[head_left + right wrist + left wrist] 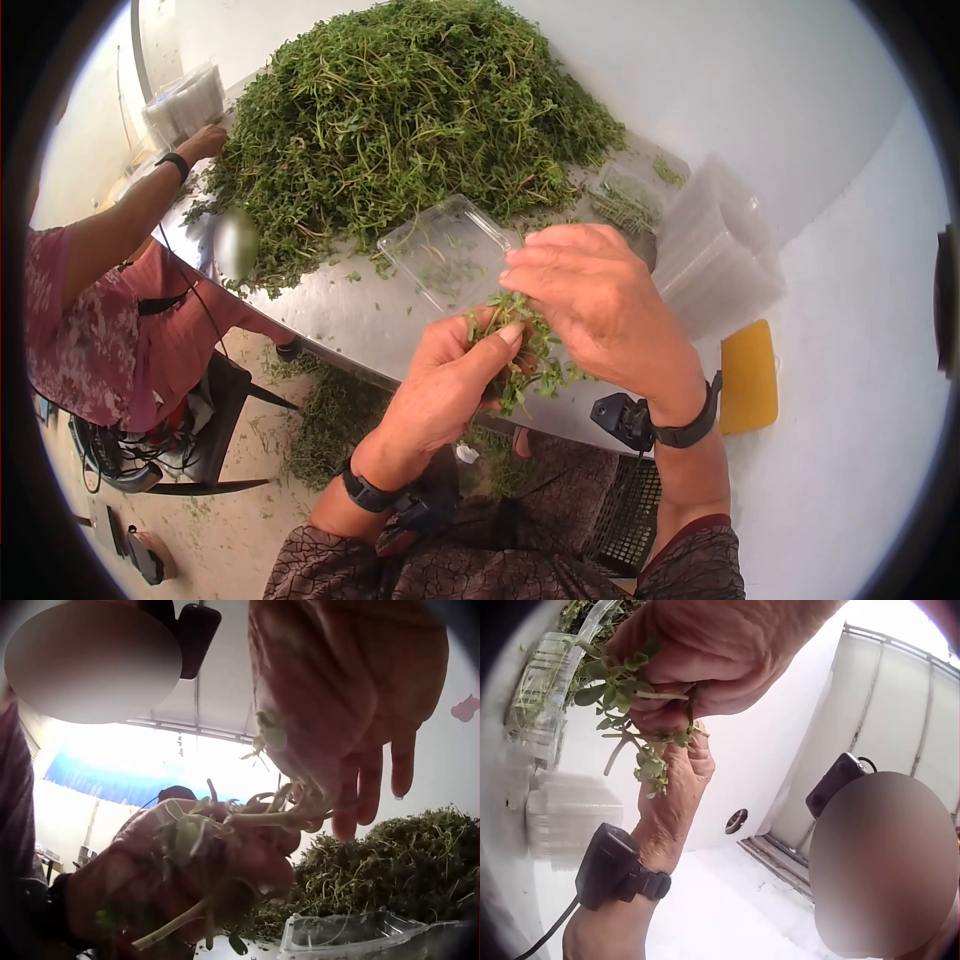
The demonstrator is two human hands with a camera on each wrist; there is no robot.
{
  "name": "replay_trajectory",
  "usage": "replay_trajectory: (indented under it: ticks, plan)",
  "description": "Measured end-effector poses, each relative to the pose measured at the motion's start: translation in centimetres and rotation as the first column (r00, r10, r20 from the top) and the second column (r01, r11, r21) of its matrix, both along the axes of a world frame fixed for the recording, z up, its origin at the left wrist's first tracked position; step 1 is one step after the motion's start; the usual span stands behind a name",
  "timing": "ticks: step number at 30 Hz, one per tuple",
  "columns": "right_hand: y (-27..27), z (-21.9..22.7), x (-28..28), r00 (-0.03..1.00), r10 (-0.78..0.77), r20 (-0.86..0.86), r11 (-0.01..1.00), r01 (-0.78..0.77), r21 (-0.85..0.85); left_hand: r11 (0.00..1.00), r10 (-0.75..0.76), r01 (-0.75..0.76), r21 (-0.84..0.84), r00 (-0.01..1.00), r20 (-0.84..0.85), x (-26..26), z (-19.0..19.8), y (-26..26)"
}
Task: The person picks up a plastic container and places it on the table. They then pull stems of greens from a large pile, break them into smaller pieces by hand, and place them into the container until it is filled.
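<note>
My left hand grips a small bunch of green herb sprigs above the near edge of the steel table. My right hand reaches over the bunch from the right and pinches its stems, fingers curled. In the left wrist view the sprigs poke out between the right hand above and my left hand's thumb side below. In the right wrist view the stems run between both hands. An open clear plastic clamshell box lies on the table just beyond the hands.
A big heap of green herbs covers the table's far part. Stacked clear boxes stand at the right, a yellow object beside them. Another person sits at the left, one hand at the heap. Herb scraps litter the floor.
</note>
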State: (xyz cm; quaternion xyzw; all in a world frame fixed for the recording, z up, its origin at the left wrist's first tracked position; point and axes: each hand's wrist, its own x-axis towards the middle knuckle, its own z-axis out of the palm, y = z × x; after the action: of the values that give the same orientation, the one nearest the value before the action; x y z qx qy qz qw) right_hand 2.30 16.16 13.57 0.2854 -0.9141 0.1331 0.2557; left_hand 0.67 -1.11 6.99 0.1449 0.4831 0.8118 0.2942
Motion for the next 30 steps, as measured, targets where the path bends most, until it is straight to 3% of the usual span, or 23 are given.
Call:
replay_trajectory:
  ticks: [6, 9, 11, 15, 17, 19, 21, 22, 24, 26, 30]
  plan:
    - [0.5, -1.1, -0.3, 0.998, 0.031, 0.06, 0.998, -0.027, -0.055, 0.996, -0.054, 0.05, -0.072, 0.997, -0.056, 0.0, 0.2, -0.2]
    - [0.4, -1.1, -0.2, 0.996, 0.066, 0.053, 0.994, -0.061, -0.091, 0.993, -0.075, 0.073, -0.096, 0.997, -0.01, -0.2, -0.1, 0.1]
    - [0.5, -0.5, -0.3, 0.998, 0.005, 0.059, 1.0, -0.005, -0.001, 0.993, -0.106, 0.103, 0.052, 0.993, 0.054, -0.9, -0.6, 0.5]
    - [1.1, -1.1, -1.2, 0.999, -0.044, 0.029, 0.999, 0.043, 0.013, 0.996, -0.089, 0.088, 0.019, 0.985, 0.146, -1.7, -0.1, 1.0]
    - [1.1, -2.1, -1.9, 0.99, -0.063, -0.129, 0.994, 0.051, -0.094, 0.997, -0.07, 0.061, 0.056, 0.979, 0.193, -2.1, -0.3, 1.2]
    - [1.3, -2.4, -1.9, 0.99, -0.106, -0.09, 0.986, 0.093, -0.135, 0.997, -0.063, 0.054, 0.051, 0.977, 0.204, -2.0, 0.0, 1.5]
    - [1.3, -2.6, -1.7, 0.988, -0.146, -0.049, 0.975, 0.136, -0.174, 0.999, 0.037, -0.035, -0.014, 0.982, 0.185, -1.7, 0.8, 1.8]
    - [1.0, -2.6, -1.7, 0.985, -0.171, -0.026, 0.962, 0.161, -0.22, 0.998, -0.05, 0.043, 0.053, 0.988, 0.146, -2.4, 0.0, 1.5]
    - [1.1, -2.8, -1.9, 0.98, -0.197, 0.002, 0.945, 0.19, -0.266, 0.997, -0.049, 0.037, 0.073, 0.984, 0.171, -2.5, -0.3, 1.5]
    - [1.6, -2.9, -2.6, 0.958, -0.261, 0.122, 0.731, 0.279, -0.623, 0.99, -0.095, 0.071, 0.123, 0.975, 0.203, -2.9, -0.6, 1.0]
    - [2.5, -3.0, -2.2, 0.956, -0.229, 0.183, 0.705, 0.293, -0.646, 0.989, 0.068, -0.106, 0.1, 0.944, 0.324, -2.8, -0.1, 1.3]
